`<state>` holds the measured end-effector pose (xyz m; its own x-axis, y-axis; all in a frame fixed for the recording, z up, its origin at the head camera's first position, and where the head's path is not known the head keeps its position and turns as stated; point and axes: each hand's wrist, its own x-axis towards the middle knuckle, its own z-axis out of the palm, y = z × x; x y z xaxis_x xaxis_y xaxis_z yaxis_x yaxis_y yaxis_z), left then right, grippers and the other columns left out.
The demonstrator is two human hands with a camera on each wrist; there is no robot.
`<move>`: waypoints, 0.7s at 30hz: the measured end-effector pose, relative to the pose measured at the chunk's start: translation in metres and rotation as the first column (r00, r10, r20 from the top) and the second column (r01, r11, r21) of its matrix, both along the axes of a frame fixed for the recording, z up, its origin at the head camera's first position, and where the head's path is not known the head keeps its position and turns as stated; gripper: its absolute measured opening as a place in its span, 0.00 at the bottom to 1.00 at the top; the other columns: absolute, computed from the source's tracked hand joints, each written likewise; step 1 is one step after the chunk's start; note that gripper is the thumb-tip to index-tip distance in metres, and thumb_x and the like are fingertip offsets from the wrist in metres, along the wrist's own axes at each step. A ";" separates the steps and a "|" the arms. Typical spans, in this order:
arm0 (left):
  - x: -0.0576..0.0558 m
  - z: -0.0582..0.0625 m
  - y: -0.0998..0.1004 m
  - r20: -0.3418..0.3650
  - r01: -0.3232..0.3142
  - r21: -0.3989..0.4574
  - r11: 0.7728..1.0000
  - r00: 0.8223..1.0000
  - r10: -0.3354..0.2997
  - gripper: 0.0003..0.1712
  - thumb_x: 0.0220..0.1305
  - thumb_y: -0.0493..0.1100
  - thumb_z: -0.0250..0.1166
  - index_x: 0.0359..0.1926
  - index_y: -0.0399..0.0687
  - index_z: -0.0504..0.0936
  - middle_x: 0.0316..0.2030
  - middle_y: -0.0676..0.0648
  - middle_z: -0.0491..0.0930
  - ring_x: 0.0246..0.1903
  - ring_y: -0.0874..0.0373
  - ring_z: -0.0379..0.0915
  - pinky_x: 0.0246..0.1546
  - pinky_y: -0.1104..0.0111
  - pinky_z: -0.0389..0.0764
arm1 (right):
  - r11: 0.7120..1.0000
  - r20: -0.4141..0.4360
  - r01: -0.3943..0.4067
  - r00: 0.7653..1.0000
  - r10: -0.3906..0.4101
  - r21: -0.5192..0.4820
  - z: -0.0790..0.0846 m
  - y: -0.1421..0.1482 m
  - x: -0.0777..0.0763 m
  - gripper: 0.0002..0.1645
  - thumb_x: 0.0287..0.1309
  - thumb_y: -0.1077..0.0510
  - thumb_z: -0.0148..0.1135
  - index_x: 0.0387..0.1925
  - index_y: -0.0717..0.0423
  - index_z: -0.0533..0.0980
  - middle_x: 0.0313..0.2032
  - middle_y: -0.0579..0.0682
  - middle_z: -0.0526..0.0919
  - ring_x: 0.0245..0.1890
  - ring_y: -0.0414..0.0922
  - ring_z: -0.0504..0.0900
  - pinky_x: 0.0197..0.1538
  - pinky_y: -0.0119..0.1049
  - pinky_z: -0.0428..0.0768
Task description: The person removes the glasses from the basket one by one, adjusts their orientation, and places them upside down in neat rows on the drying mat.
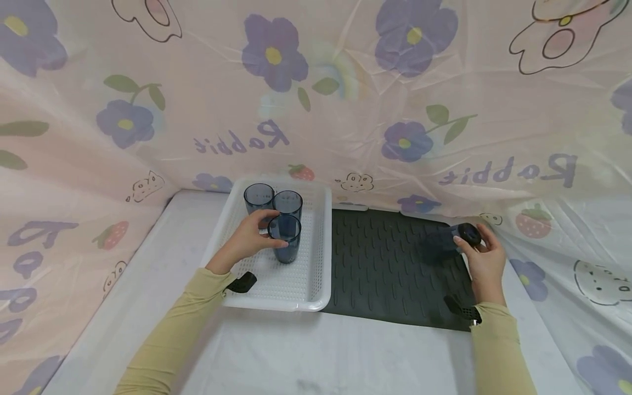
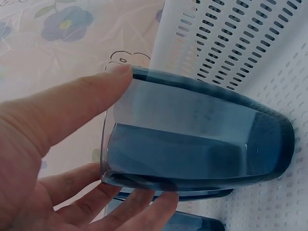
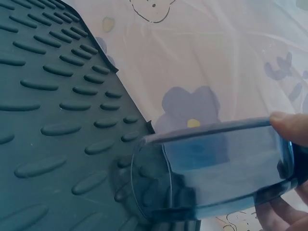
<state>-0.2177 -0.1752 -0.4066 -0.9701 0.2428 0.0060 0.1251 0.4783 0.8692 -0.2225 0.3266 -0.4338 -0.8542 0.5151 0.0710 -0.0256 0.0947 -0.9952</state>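
At the left, a yellow-green sleeve (image 1: 163, 337) reaches in to the left hand (image 1: 247, 237), which pinches the near glass (image 1: 287, 249) by its mouth end, thumb on one side and fingers on the other. This blue glass is roughly upright, mouth up, inside a white basket (image 1: 301, 305); whether its base rests on the perforated floor I cannot tell. Just beyond it, also inside, are the left far glass (image 1: 258, 202) and the right far glass (image 1: 290, 201), side by side with mouths up.

Right of the basket a dark ridged mat (image 1: 385, 274) covers part of the white tabletop (image 1: 385, 356). Over the mat's far right part lies the right-hand glass (image 3: 216, 168), tilted, its base held between the thumb and fingers of the right hand (image 1: 486, 260). The relation that counts: its long axis runs leftward from that hand, mouth end toward the mat, base to the right. The right hand is the nearer one; the left is well apart. Whether the rim touches the mat is unclear.
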 end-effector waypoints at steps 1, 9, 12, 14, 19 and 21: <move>0.000 0.000 0.000 -0.001 0.001 0.001 1.000 1.000 -0.001 0.45 0.49 0.42 0.77 0.67 0.42 0.65 0.65 0.40 0.61 0.60 0.41 0.63 0.55 0.57 0.76 | 1.000 0.001 0.003 1.000 -0.003 0.000 0.000 0.000 0.000 0.39 0.52 0.66 0.70 0.66 0.48 0.69 0.65 0.50 0.66 0.52 0.41 0.75 0.39 0.14 0.75; 0.001 0.002 0.002 0.019 -0.011 -0.011 1.000 1.000 0.012 0.46 0.47 0.42 0.78 0.66 0.43 0.66 0.64 0.40 0.62 0.60 0.40 0.62 0.55 0.57 0.76 | 0.998 -0.011 -0.029 1.000 0.028 -0.060 0.007 0.002 0.000 0.43 0.51 0.69 0.69 0.67 0.45 0.66 0.67 0.51 0.63 0.61 0.44 0.69 0.49 0.17 0.74; 0.001 0.002 0.003 0.018 -0.012 -0.006 1.000 1.000 0.012 0.47 0.46 0.42 0.79 0.66 0.42 0.66 0.63 0.38 0.63 0.60 0.40 0.62 0.55 0.57 0.76 | 0.997 -0.028 -0.022 0.999 0.020 -0.071 0.008 0.004 -0.001 0.43 0.50 0.71 0.69 0.66 0.45 0.68 0.66 0.52 0.65 0.60 0.44 0.70 0.50 0.17 0.74; 0.001 0.002 0.003 0.018 -0.012 -0.002 1.000 1.000 0.012 0.47 0.46 0.42 0.79 0.66 0.42 0.66 0.63 0.37 0.64 0.60 0.40 0.63 0.55 0.57 0.76 | 0.998 -0.038 -0.012 0.999 0.010 -0.069 0.007 0.005 -0.001 0.43 0.49 0.72 0.69 0.65 0.45 0.69 0.65 0.52 0.66 0.60 0.44 0.70 0.50 0.17 0.74; 0.000 0.001 0.002 0.027 -0.018 0.006 1.000 0.999 0.017 0.46 0.45 0.41 0.79 0.65 0.42 0.67 0.62 0.38 0.66 0.60 0.42 0.63 0.56 0.55 0.75 | 0.998 -0.032 0.015 0.999 -0.017 -0.061 0.007 0.009 -0.001 0.42 0.48 0.71 0.71 0.65 0.44 0.70 0.65 0.50 0.68 0.61 0.44 0.69 0.52 0.17 0.72; 0.000 0.001 0.002 0.026 -0.015 0.009 1.000 1.000 0.015 0.46 0.45 0.42 0.79 0.65 0.42 0.67 0.62 0.37 0.66 0.61 0.42 0.63 0.56 0.54 0.75 | 0.998 -0.029 0.025 0.999 -0.026 -0.061 0.007 0.011 -0.002 0.42 0.48 0.71 0.71 0.65 0.44 0.70 0.65 0.49 0.68 0.61 0.44 0.68 0.52 0.17 0.72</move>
<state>-0.2177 -0.1732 -0.4058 -0.9734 0.2283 -0.0169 0.0954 0.4718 0.8765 -0.2243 0.3380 -0.4267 -0.8386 0.5409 0.0644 -0.0537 0.0356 -0.9979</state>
